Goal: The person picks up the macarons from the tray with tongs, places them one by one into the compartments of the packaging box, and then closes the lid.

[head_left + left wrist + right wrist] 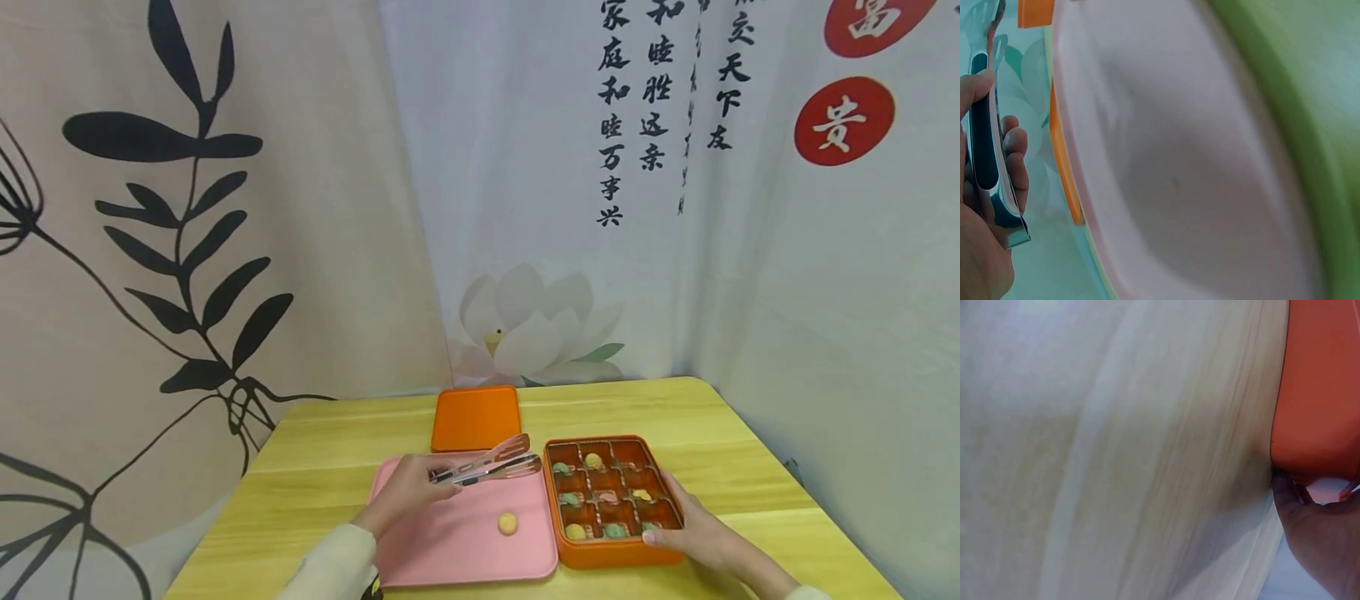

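Over the pink tray (457, 554), my left hand (408, 492) grips metal tongs (985, 125) with a dark handle inlay. Their two tips are apart, point right toward the box, and hold nothing. One round yellow cookie (507, 523) lies on the tray, below the tongs in the head view. My right hand (697, 529) holds the right side of an orange box (615, 555), thumb at its near right corner. Inside, a clear divided insert has small yellow, green and pink cookies in several compartments; the thumb partly covers the near right one.
A flat orange lid (477, 418) lies behind the tray. All of this stands on a yellow wood-grain table (750, 483). A printed curtain (337, 208) with leaves, a lotus and writing hangs behind and at the sides.
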### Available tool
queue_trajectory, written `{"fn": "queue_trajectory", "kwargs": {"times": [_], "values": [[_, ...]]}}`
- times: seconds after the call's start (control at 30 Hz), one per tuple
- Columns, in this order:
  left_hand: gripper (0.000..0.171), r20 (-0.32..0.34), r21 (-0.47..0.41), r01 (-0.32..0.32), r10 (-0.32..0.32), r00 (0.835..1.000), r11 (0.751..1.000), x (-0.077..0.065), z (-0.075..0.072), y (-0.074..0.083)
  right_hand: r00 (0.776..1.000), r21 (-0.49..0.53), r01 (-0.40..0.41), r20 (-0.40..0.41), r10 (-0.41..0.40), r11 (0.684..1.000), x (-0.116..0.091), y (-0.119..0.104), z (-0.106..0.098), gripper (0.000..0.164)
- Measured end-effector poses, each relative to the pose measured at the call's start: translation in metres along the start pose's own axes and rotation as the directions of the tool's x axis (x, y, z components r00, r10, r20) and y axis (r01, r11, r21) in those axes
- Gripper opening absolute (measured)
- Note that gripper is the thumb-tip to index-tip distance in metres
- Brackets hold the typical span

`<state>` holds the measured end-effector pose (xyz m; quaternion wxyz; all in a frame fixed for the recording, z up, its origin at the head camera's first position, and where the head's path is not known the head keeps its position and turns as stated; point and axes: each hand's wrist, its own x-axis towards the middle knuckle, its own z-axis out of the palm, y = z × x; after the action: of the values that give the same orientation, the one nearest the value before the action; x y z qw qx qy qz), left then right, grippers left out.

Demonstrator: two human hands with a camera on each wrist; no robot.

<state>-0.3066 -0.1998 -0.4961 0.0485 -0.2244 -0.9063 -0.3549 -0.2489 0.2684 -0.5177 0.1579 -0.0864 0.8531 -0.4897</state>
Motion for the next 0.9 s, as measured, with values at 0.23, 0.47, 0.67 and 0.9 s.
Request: {"fn": "queue_trajectory", "kwargs": {"times": [0.23,0.47,0.67,0.9], "values": [[0.015,0.025,0.001,-0.024,0.024,0.999,1.000,-0.023,-0.009,-0.015,1.000,0.028,0.026,0.009,-0.026,0.999,0.000,0.001,-0.001,0.107],[0.015,0.055,-0.040,-0.056,0.058,0.997,0.998,-0.041,-0.012,-0.022,0.999,0.033,0.044,-0.001,-0.044,0.998,0.001,0.002,0.000,0.108],[0.015,0.104,-0.062,-0.036,0.043,0.994,0.997,-0.053,-0.013,-0.027,1.000,0.011,0.028,-0.010,-0.028,1.000,0.002,0.004,0.000,0.109],[0.014,0.149,-0.058,0.001,0.008,0.989,0.998,-0.061,-0.013,-0.029,0.997,0.062,0.078,0.004,-0.079,0.995,0.005,0.006,-0.001,0.104]]}}
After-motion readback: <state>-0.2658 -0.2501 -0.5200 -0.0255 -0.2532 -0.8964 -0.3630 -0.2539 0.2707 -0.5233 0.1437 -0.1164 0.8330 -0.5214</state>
